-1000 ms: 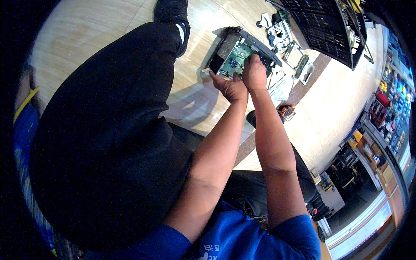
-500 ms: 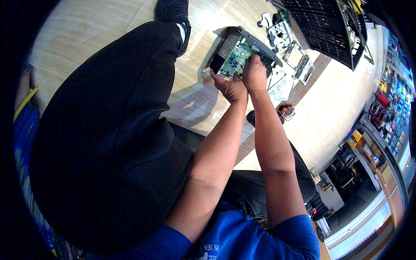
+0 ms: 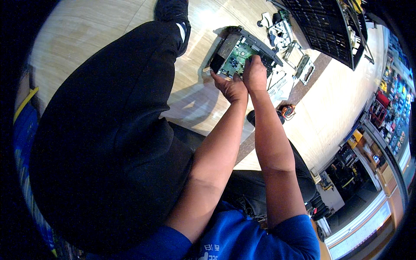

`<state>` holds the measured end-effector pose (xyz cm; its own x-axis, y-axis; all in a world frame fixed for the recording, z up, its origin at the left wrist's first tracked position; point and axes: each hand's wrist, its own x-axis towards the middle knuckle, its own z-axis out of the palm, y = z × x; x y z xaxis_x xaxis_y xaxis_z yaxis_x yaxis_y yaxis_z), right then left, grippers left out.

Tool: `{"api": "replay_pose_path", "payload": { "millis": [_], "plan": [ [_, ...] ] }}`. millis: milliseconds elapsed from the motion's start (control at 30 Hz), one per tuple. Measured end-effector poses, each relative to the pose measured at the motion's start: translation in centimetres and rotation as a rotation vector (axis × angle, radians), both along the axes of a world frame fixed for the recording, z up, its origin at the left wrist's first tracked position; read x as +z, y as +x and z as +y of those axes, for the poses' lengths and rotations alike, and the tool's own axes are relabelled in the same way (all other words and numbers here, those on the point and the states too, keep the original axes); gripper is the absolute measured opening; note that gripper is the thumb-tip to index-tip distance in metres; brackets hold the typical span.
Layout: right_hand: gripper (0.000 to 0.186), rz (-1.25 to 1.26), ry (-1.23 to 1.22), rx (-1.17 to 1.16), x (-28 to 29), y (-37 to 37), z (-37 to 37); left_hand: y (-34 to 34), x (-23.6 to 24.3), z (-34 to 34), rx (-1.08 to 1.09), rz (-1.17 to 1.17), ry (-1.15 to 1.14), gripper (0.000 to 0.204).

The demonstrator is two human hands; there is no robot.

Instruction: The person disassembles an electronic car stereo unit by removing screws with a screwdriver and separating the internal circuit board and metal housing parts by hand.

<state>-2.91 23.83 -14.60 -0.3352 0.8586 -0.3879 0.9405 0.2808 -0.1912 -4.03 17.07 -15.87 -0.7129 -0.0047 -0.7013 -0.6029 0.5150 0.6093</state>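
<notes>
Black casing set on the floor, upper centre of the frame, green board exposed inside. Left hand placed at the casing's lower edge, thumb spread toward the left corner; whether its grip is closed on the casing cannot be told. Right hand curled over the board's lower right; anything held in its grip is hidden. Loose parts scattered to the right. Black panel seen upper right.

The pale floor is shiny, with a bright spot of light. A brown stripe crosses it. Colourful things crowd the far right.
</notes>
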Motion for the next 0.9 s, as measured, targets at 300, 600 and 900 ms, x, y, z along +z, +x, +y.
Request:
{"api": "replay_pose_path", "payload": {
  "millis": [300,600,900],
  "plan": [
    [0.015,-0.021,0.002,0.017,0.1,-0.2,0.1,0.4,-0.8,0.0,-0.028,0.015,-0.019,0.088],
    [0.016,-0.020,0.013,0.030,-0.2,0.2,0.1,0.4,-0.6,-0.1,-0.021,-0.020,-0.013,0.088],
    [0.014,0.053,0.055,0.034,-0.2,0.3,0.0,0.7,-1.1,0.0,-0.025,0.013,0.004,0.089]
  ]
}}
